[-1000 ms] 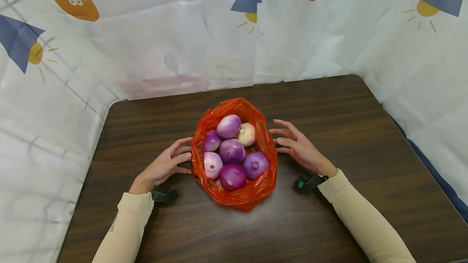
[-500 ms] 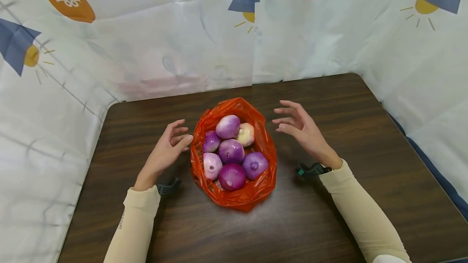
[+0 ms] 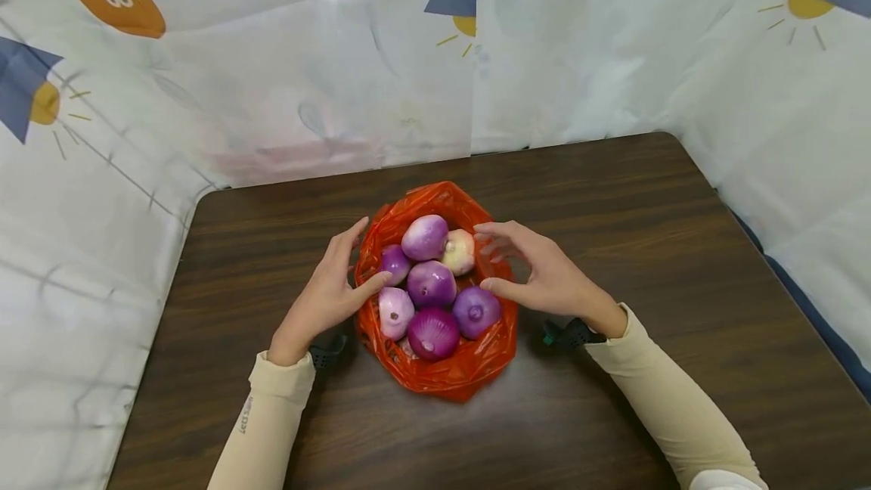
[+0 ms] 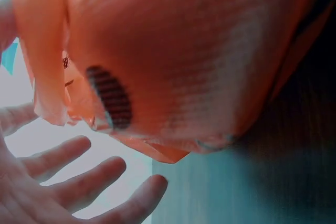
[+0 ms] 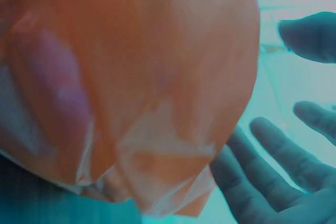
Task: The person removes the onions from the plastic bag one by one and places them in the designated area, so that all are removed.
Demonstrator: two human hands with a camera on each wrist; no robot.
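A red plastic bag (image 3: pixel 452 380) stands with its mouth wide on the table, several purple onions (image 3: pixel 432 283) inside and one pale onion (image 3: pixel 459 252) at the back right. At the left rim is my left hand (image 3: pixel 327 297), fingers spread, thumb reaching over the edge toward the onions. My right hand (image 3: pixel 544 271) hovers at the right rim, its thumb and fingers apart and overlapping the bag's edge. In the left wrist view the spread fingers (image 4: pixel 100 182) lie beside the bag's wall (image 4: pixel 178 51). The right wrist view has the fingers (image 5: pixel 283 156) alongside the bag (image 5: pixel 173 77) too.
The dark wood table (image 3: pixel 646 203) extends around the bag on all sides. White printed sheets (image 3: pixel 340 74) hang behind the table and along both sides. Each wrist carries a black strapped camera, such as the right wrist camera (image 3: pixel 573 333).
Both hands rose from the bag's sides and have now moved inward over its rim, thumbs toward the opening. The bag and onions stay in place.
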